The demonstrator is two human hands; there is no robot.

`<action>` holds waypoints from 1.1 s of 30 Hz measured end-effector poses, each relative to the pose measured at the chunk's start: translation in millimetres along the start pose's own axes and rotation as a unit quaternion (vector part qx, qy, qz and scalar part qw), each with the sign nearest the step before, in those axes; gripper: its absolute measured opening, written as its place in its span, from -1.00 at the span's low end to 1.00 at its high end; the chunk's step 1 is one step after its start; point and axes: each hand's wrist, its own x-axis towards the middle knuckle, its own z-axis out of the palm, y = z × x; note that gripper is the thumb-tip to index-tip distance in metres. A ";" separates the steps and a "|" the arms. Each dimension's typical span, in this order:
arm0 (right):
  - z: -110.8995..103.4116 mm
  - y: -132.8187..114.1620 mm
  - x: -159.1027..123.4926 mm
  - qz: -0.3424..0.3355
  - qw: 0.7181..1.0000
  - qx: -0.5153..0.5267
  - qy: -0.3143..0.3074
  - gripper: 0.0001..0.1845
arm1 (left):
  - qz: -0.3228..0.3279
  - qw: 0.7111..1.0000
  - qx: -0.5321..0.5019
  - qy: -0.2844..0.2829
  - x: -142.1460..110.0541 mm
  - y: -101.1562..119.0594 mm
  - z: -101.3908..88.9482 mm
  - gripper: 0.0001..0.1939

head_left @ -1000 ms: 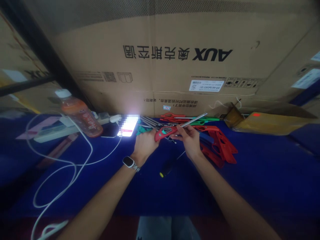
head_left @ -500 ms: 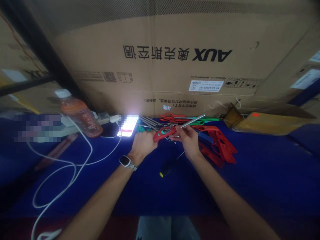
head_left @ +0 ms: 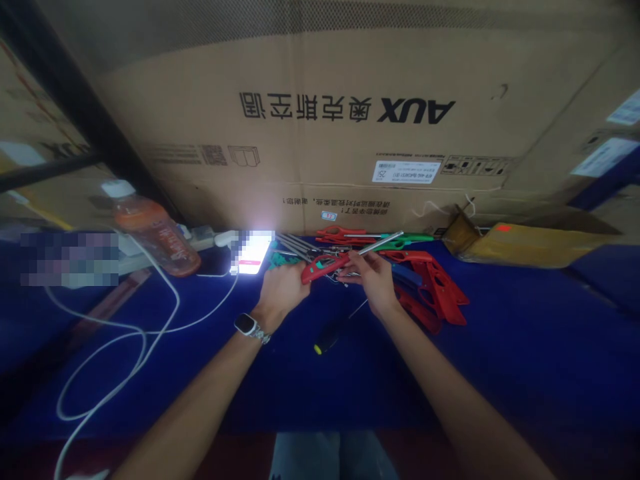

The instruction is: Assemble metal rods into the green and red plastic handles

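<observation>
Between my hands is a red long-nosed lighter [head_left: 320, 268] with a green part on its handle and a silver metal tube pointing up to the right. My left hand [head_left: 283, 290], with a watch on the wrist, is closed around the handle's end. My right hand [head_left: 377, 283] pinches the lighter where the tube meets the handle; some of its fingertips are hidden behind it. Below the hands lies a screwdriver [head_left: 329, 338] with a dark, yellow-ended handle. Red lighter casings [head_left: 443, 290] and a blue piece [head_left: 407, 275] lie right of my right hand.
Loose metal tubes [head_left: 294, 244] and a green lighter [head_left: 413, 240] lie along the back of the blue table [head_left: 480, 380]. A lit phone [head_left: 255, 252], a drink bottle [head_left: 157, 233] and a white cable [head_left: 145, 360] occupy the left. Behind stands a large cardboard box [head_left: 310, 67]; a yellow packet [head_left: 530, 247] lies right.
The whole view has shifted slightly. Both hands keep the same hold on the lighter, with hardly any visible movement.
</observation>
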 end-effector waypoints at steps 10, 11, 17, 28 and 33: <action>0.0 -0.1 0.2 0.012 1.000 0.005 0.006 -0.52 | 0.000 1.000 0.002 -0.012 0.1 0.0 -0.9 -0.74; 0.5 -0.3 -0.2 0.016 1.000 0.005 0.004 -0.51 | 0.000 1.000 0.002 -0.013 0.1 0.2 -1.2 -0.74; 0.7 0.0 -1.5 0.012 1.000 -0.006 -0.009 -0.52 | 0.003 1.000 0.007 0.006 -0.9 0.1 -1.1 -0.76; 1.1 1.1 -0.3 -0.011 0.999 0.027 -0.015 -0.53 | 0.019 0.999 0.001 0.030 -2.2 1.0 -0.1 -0.76; 1.7 -2.4 -4.2 -0.042 0.998 0.010 -0.039 -0.52 | 0.042 0.998 -0.016 0.037 -3.2 1.7 -0.9 -0.68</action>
